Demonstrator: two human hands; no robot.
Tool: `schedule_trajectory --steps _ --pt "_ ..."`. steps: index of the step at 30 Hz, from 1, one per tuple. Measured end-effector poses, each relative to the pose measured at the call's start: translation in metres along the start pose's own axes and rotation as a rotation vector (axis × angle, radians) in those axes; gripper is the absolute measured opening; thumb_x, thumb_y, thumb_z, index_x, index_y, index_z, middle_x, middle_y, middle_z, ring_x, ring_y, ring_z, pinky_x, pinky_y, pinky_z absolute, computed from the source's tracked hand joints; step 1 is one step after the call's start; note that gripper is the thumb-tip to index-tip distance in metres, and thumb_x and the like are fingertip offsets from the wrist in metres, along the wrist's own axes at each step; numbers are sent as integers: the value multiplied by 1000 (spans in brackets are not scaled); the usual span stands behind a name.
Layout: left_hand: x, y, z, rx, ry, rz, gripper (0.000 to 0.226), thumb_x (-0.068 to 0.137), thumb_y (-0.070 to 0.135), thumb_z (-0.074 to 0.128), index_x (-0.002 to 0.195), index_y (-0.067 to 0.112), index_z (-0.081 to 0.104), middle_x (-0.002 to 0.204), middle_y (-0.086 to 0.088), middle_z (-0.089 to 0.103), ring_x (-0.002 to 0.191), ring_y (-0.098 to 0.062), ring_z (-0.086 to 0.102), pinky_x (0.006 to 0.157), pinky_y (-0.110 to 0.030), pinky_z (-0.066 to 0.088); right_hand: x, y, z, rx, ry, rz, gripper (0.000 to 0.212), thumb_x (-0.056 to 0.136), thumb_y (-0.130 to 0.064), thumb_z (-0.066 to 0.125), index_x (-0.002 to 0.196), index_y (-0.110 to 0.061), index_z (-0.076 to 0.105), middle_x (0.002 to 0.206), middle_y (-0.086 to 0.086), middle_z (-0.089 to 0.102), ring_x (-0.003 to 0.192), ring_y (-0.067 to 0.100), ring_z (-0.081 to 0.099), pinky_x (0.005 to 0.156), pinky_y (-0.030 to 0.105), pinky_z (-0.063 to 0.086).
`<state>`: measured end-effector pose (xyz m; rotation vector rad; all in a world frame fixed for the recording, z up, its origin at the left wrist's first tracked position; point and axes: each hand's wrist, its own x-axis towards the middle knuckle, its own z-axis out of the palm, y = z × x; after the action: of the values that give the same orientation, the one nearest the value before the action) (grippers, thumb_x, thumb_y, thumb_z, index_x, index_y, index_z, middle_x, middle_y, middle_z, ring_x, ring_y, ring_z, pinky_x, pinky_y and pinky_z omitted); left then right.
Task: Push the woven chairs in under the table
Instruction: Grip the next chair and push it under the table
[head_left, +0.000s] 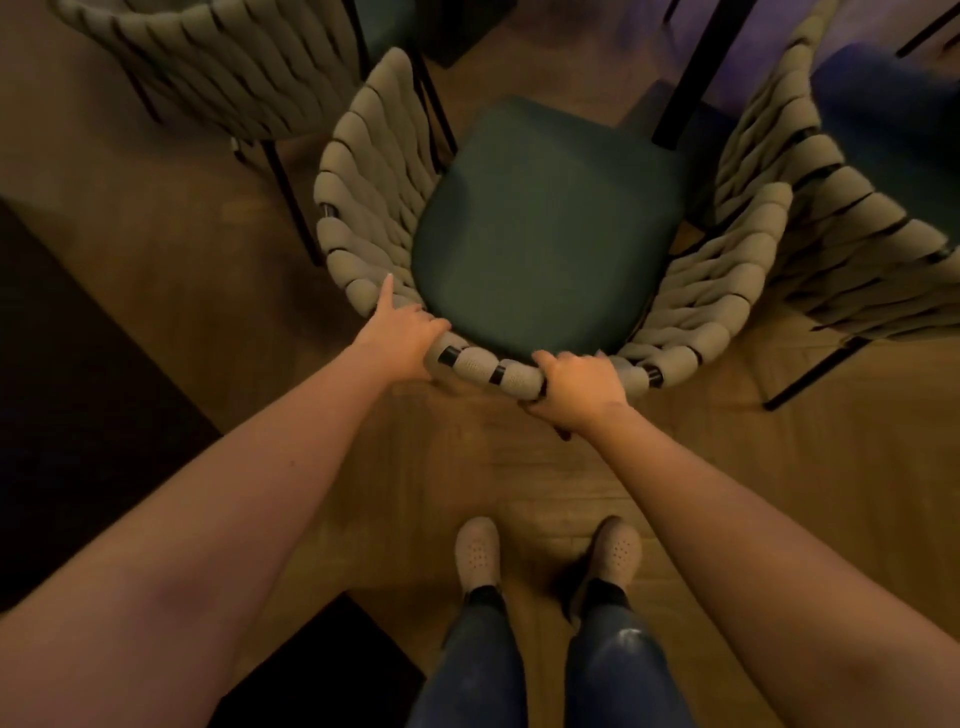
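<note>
Grip on both sides: left hand (400, 335) curled over the curved top rail of the beige woven-rope chair with dark green seat cushion (540, 228), index finger laid straight along the rim. Right hand (579, 384) wrapped round the same rail, slightly nearer the body.

Chair stands directly ahead of the feet, open front facing away toward a black metal upright (688, 73), likely a table leg. Seat front lies near it, skewed a little right. Push would run forward along the seat's back-to-front axis. Table top not clearly made out.

Thick padded rope bands loop over a thin black frame: soft, easy to hold. Second beige woven chair (223, 67) stands upper left; third beige woven chair (831, 223) crowds the right side, contact unclear. Smooth wooden plank floor (467, 467); legs should slide.
</note>
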<state>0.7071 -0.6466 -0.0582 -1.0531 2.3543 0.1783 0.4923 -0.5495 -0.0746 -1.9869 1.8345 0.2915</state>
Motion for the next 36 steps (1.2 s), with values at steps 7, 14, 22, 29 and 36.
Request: schedule_trajectory --steps 7,14,22,29,36 --pt "29 -24 -6 6 -17 69 41 85 34 60 125 34 52 107 4 65 103 -19 59 104 -45 36 22 3 -3 54 36 -46 27 88 -46 57 108 -29 62 84 -7 66 78 15 65 66 28 49" --pt "55 -60 -11 -17 12 88 35 85 33 62 120 33 55 102 5 63 100 -18 58 103 -45 37 56 -3 -21 75 31 -30 27 88 -47 57 106 -28 63 86 -6 67 83 16 65 73 31 51" --pt "96 -94 -27 -39 51 125 27 86 37 59 113 35 57 98 7 65 93 -16 60 95 -41 44 103 10 -46 57 55 -55 29 88 -46 57 110 -28 62 88 -6 66 85 16 64 70 28 47" --pt "132 -105 -53 -63 70 136 22 86 36 60 108 32 59 92 6 66 83 -14 62 78 -32 50 142 37 -73 20 56 -57 29 88 -47 56 109 -29 63 88 -6 65 84 16 64 67 27 41" --pt "181 -126 -84 -58 62 141 24 84 36 59 108 31 59 91 6 66 83 -16 63 77 -35 54 188 61 -98 23 78 -26 27 88 -47 57 106 -28 63 88 -6 67 85 15 64 69 28 46"
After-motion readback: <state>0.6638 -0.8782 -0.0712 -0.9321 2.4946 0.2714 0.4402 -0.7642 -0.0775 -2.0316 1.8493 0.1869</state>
